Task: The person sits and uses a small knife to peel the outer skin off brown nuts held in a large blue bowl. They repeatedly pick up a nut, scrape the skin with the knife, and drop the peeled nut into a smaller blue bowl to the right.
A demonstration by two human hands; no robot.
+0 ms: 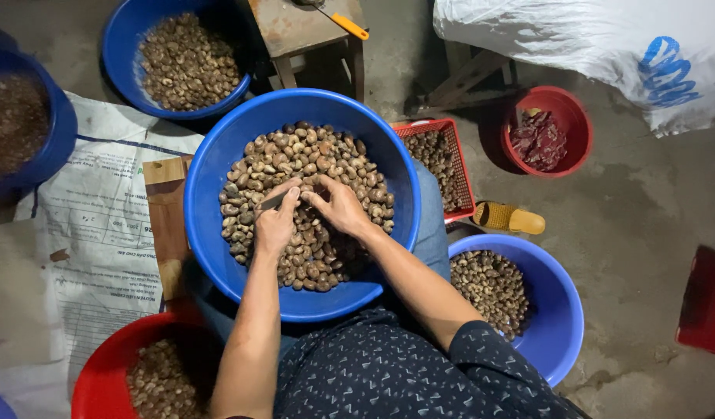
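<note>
Fingers (289,194) pinch thin blade | round blue plastic basin (210,167) | knobbly nuts (334,159)

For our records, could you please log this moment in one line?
left hand: holds small tool | right hand: in nuts | blue basin on lap

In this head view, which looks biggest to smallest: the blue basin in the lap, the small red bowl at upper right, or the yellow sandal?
1. Blue basin, though nearest the camera
2. Red bowl
3. Yellow sandal
</note>
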